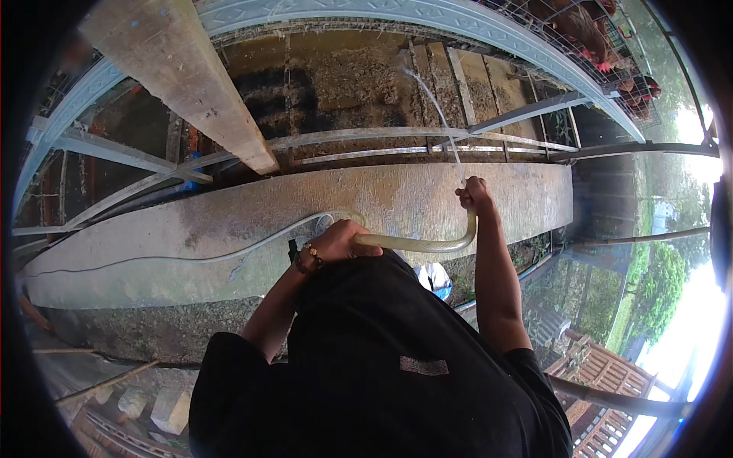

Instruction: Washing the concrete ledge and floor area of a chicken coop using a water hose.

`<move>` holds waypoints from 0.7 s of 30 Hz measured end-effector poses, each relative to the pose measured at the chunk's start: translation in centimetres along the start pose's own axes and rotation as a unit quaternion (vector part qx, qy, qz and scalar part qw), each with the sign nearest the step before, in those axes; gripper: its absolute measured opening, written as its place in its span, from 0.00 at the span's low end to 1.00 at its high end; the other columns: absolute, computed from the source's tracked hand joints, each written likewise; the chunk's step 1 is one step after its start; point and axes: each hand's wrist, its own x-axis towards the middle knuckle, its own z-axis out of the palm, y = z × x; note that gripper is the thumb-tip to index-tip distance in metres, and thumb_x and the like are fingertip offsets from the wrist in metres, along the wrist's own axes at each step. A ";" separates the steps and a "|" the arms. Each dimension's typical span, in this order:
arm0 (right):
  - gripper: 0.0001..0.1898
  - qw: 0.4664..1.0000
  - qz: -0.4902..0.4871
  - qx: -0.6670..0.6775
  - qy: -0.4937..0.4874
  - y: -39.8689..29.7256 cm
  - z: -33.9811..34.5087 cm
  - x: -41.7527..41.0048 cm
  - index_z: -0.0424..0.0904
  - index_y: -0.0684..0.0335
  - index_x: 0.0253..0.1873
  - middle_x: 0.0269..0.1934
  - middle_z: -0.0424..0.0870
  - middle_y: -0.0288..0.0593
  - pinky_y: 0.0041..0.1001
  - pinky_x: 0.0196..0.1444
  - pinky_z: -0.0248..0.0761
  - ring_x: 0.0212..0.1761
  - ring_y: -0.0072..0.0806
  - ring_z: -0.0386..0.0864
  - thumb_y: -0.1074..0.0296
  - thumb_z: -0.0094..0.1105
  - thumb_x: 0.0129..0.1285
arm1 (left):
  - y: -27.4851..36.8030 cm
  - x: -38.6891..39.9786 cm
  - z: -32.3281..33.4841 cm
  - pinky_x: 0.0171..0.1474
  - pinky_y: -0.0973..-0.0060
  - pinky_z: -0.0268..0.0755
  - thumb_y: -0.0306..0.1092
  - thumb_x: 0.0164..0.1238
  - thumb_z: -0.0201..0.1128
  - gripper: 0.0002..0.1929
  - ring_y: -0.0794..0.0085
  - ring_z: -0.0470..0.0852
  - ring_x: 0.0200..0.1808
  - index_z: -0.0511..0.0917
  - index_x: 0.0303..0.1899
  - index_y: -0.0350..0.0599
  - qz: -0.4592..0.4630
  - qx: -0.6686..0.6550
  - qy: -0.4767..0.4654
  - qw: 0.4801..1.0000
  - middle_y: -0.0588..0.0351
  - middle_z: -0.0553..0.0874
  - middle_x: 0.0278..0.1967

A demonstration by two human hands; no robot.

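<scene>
A translucent yellowish water hose [426,245] runs between my two hands in a low bend. My left hand [342,240] is wrapped around it near my waist, with a beaded bracelet at the wrist. Farther forward, my right hand [475,193] grips the hose near its outlet, the fingers covering the end. From there a thin water jet [438,109] shoots up and away over the metal rails toward the dirty wet floor [349,77] under the cages. Behind my left hand the hose trails left along the concrete walkway [275,200].
Wire cages [578,28] with brown hens hang at the upper right on a metal frame [366,17]. A concrete post [189,86] slants across the upper left. A diagonal brace [527,114] crosses ahead of my right hand. Gravelly ground [154,332] borders the walkway; a bamboo structure [607,395] stands lower right.
</scene>
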 end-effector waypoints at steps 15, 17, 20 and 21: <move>0.09 1.000 -0.028 0.014 -0.005 -1.0 1.2 -0.1 0.61 0.64 0.30 0.19 0.70 0.45 0.21 0.10 0.53 0.11 0.18 0.59 0.65 0.38 0.59 | -1.1 -0.7 0.4 0.28 0.72 0.64 0.68 0.57 0.62 0.35 0.77 0.67 0.22 0.74 0.23 0.35 -0.014 0.014 0.010 1.000 0.57 0.69 0.15; 0.08 1.000 -0.012 0.014 -0.012 -0.4 0.2 0.7 0.61 0.63 0.32 0.20 0.71 0.47 0.21 0.10 0.53 0.11 0.18 0.59 0.65 0.38 0.59 | -0.5 -0.3 0.2 0.28 0.71 0.64 0.68 0.57 0.63 0.35 0.77 0.68 0.21 0.74 0.22 0.35 -0.018 0.004 -0.002 1.000 0.57 0.69 0.15; 0.06 1.000 -0.008 0.010 -0.009 -0.5 1.7 -0.3 0.60 0.62 0.35 0.22 0.72 0.50 0.21 0.10 0.53 0.11 0.18 0.59 0.66 0.38 0.59 | -0.6 -0.8 0.2 0.28 0.71 0.64 0.68 0.57 0.63 0.35 0.77 0.67 0.21 0.73 0.21 0.35 -0.023 0.004 0.009 1.000 0.56 0.68 0.14; 0.06 1.000 -0.009 0.011 -0.007 -0.3 1.4 -0.1 0.60 0.62 0.35 0.22 0.72 0.50 0.21 0.10 0.53 0.11 0.18 0.59 0.66 0.38 0.59 | -0.6 -0.7 0.3 0.28 0.71 0.64 0.68 0.57 0.63 0.35 0.77 0.67 0.21 0.73 0.21 0.35 -0.021 0.005 0.007 1.000 0.56 0.68 0.14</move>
